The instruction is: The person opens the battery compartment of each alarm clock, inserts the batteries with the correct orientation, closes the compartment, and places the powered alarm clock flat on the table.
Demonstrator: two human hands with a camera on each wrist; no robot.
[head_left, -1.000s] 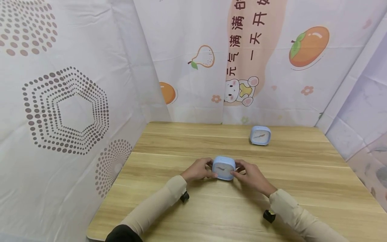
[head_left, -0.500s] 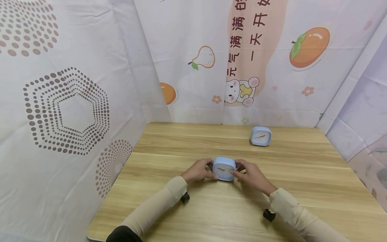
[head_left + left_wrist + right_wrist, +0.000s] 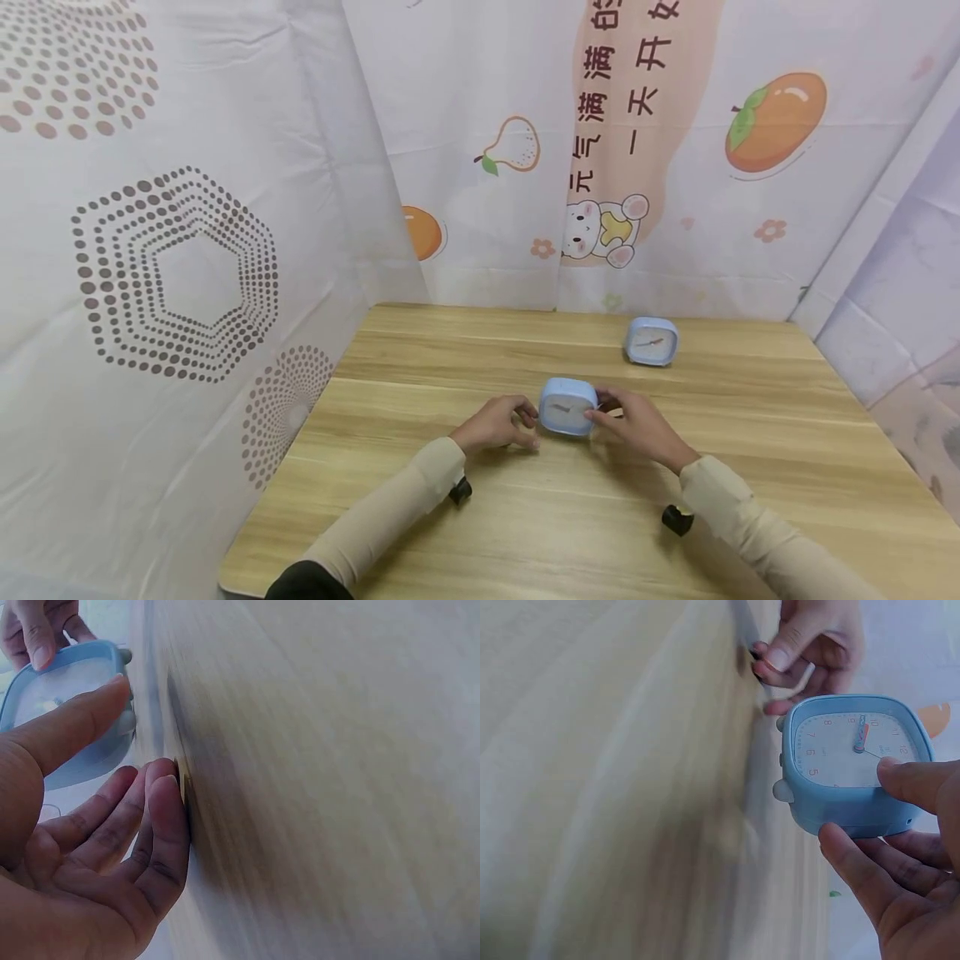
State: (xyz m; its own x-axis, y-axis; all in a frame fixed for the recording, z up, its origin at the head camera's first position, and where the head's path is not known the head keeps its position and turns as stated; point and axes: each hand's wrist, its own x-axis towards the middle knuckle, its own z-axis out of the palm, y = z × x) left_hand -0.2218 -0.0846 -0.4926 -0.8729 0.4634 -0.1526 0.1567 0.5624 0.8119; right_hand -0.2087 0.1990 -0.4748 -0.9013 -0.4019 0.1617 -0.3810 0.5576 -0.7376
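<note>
A light blue alarm clock (image 3: 567,407) with rounded corners and a white face is gripped by my right hand (image 3: 643,427). In the right wrist view the thumb presses on the dial of the clock (image 3: 851,761), with the fingers behind and under it. The clock's small feet show a gap above the wooden surface. My left hand (image 3: 498,425) is just left of the clock, its fingers loosely bent and holding nothing. In the left wrist view the left hand (image 3: 97,840) has its fingertips low by the tabletop, and its thumb overlaps the clock (image 3: 82,697).
A second light blue clock (image 3: 652,342) stands upright farther back on the wooden table (image 3: 420,358), right of centre. Printed white curtains (image 3: 465,75) hang behind the table and along both sides.
My left hand has let go of the clock. The right hand has lifted the clock slightly and carried it a little to the right and away from me. The far clock stays put.
</note>
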